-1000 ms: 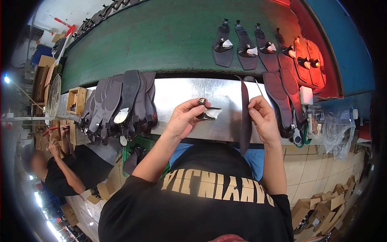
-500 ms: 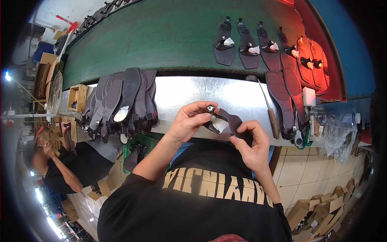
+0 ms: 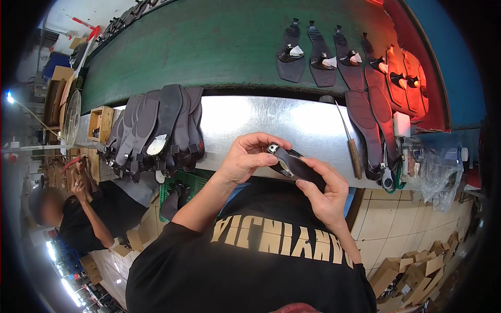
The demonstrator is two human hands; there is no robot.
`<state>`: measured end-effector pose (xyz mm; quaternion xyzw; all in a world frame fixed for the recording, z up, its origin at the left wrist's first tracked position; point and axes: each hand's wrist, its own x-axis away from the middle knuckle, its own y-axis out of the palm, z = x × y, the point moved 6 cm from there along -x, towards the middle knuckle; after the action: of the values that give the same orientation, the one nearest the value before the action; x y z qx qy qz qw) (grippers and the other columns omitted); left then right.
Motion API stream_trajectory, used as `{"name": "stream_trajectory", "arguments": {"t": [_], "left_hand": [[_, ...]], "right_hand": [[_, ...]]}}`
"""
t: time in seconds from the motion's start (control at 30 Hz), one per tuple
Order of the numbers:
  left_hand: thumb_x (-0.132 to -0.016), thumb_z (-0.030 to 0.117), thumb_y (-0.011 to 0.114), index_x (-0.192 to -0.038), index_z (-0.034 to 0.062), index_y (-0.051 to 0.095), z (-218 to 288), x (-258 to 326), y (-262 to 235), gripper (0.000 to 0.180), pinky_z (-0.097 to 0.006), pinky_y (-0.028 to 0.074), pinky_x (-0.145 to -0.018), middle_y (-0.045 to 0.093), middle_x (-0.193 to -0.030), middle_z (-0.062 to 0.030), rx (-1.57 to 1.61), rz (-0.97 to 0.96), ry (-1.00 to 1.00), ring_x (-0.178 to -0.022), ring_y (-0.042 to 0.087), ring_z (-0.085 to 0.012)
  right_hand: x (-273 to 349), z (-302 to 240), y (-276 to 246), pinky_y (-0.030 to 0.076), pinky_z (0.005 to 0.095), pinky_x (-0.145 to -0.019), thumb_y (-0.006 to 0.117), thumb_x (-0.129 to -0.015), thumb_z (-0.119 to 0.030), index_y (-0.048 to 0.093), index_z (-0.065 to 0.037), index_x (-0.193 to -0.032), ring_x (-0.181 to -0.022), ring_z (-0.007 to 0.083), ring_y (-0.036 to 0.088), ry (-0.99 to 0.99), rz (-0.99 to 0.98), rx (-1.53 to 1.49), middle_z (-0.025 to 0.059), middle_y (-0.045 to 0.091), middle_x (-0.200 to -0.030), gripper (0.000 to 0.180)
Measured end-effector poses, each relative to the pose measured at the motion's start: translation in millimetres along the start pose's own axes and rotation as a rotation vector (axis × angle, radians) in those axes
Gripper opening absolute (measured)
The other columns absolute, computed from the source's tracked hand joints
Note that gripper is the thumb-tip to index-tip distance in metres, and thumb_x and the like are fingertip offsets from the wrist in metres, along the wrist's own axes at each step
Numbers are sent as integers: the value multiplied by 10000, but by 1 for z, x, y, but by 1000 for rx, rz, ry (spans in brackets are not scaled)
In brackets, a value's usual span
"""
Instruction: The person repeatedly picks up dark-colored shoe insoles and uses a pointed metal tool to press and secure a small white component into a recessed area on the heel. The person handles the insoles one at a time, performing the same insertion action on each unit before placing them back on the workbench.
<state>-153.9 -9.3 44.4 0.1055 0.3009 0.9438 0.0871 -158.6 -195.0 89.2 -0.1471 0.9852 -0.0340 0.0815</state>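
Between my two hands is a dark sandal insole (image 3: 302, 170) with a shiny black strap, its surface tilted and curved. My left hand (image 3: 251, 159) pinches the end with the glossy strap piece, thumb in front and fingers behind. My right hand (image 3: 329, 189) grips the other end between thumb and fingers. A little white padding shows under the strap; the rest of the strap is hidden. Just beyond my hands lies the bright metal worktop (image 3: 250, 117). Left of them is an overlapping pile of dark insoles (image 3: 141, 125), several with black straps.
Several insoles with straps (image 3: 322, 68) lie on the green conveyor belt (image 3: 198, 47), some under red light at the right. A wooden-handled tool (image 3: 353, 156) rests near two more insoles (image 3: 360, 122). A green crate (image 3: 195, 183) stands lower left. A co-worker (image 3: 99, 208) works farther left.
The insole has been turned in my hands, so its dark surface now covers most of the white padding. My right fingers have shifted along it. The co-worker's hands have moved.
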Motion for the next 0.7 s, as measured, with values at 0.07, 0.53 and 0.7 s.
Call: {"name": "stream_trajectory", "arguments": {"t": [0.07,0.53,0.7], "left_hand": [[-761,-15,713,-1086,7,646,-1,0,-1,332,-365,486,-947,657,-1127,-158,14,-19,-5,-1048,626,-216],[-709,-8,710,-994,9,674,0,-1,-2,288,-178,476,-598,652,-1085,-184,-52,62,-6,-912,644,-166],[-723,-15,713,-1008,-14,673,9,1,2,288,-168,457,-583,654,-1092,-194,-129,70,17,-854,636,-131]], "right_hand": [[1,2,1,491,291,-817,728,-725,42,652,20,-1086,-896,207,652,7,-1,-7,135,690,-1002,370],[-2,2,3,491,276,-793,705,-752,46,650,17,-1108,-878,186,651,0,-22,-23,132,685,-986,361],[-3,-2,3,482,256,-726,683,-773,44,649,12,-1125,-805,160,637,-5,-30,33,108,671,-919,355]]}}
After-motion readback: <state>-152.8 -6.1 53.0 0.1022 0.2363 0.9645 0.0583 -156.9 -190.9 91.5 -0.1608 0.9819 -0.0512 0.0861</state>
